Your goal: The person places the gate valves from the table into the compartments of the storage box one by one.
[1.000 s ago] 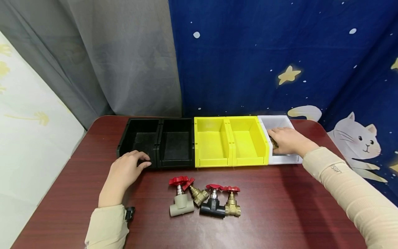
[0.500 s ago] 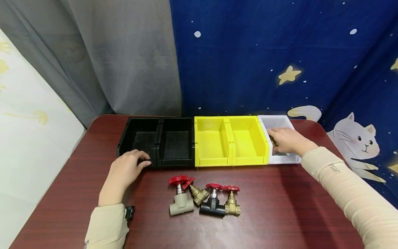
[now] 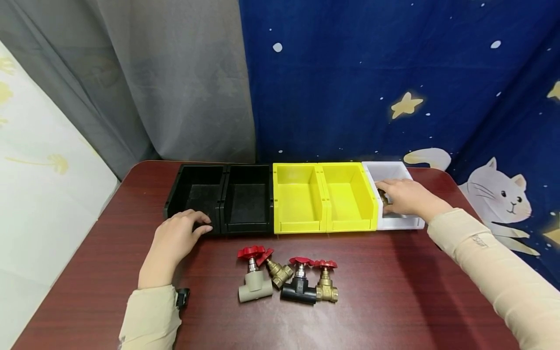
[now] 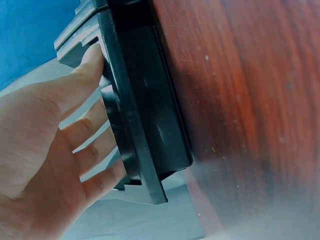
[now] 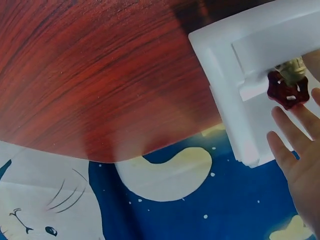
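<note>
Dark blue curtain (image 3: 341, 87) w/ stars & a white cat print (image 3: 498, 192) is hanging behind the desk (image 3: 358, 321); grey curtain (image 3: 183, 82) is hanging to its L, & a pale patterned panel (image 3: 39, 146) is standing along the desk's L edge. The desk itself is showing reddish wood grain, rounded far corners, some glare. Along its far edge a row of bins is running L to R: two black bins (image 3: 248, 201), two yellow bins (image 3: 301, 199), then the white bin (image 3: 400, 224) nearest the far R corner.

R hand (image 3: 404, 197) is reaching into the white bin & grasping a brass handwheel valve (image 5: 288, 82), thumb & fingers lying either side; outer fingers are spreading loose. Valve is sitting inside, by the bin's L wall. Step in hand looks like handling that valve in the bin; set-down or pick-up, can't tell. Next move prob. calls for clearing the bin walls w/o snagging the wheel.

L hand (image 3: 177, 236) is resting, relaxed, on the leftmost black bin's front rim, fingertips partly hidden.

Mid-desk, in front of the bins, four more red-wheeled valves are lying: grey plastic tee valve (image 3: 255, 287), tilted brass valve (image 3: 280, 274), black tee valve (image 3: 299, 290), upright-looking brass valve (image 3: 326, 290).
</note>
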Tool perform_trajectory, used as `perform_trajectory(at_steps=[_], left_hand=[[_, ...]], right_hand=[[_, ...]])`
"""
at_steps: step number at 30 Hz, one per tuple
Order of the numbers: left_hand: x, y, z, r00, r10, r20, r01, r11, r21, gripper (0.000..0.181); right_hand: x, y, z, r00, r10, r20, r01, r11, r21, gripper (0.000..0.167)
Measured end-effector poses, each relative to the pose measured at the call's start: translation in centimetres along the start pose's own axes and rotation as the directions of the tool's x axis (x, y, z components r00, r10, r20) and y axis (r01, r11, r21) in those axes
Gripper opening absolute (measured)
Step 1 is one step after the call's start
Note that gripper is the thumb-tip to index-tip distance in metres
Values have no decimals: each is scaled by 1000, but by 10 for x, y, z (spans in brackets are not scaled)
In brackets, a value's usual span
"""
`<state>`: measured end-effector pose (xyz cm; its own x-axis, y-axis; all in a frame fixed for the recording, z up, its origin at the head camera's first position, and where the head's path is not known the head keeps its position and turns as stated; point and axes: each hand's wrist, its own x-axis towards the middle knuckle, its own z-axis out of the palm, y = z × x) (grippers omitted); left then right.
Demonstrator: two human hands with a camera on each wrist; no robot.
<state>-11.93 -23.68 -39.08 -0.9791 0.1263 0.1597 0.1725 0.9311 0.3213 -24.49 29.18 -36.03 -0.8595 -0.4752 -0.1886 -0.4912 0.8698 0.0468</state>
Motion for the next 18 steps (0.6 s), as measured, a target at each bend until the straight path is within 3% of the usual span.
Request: perform_trajectory(at_steps=[9,18], left_hand=[[0,-1,-1,1000,-6,14,6,1000,4,14],[1,0,1,1000,-6,2,6,1000,6,15]], right_hand=[[-18,-10,-9,997,-22,-78,18,998,-56,49],[-41,-21,-11,990,-17,-140,6,997,-77,40]])
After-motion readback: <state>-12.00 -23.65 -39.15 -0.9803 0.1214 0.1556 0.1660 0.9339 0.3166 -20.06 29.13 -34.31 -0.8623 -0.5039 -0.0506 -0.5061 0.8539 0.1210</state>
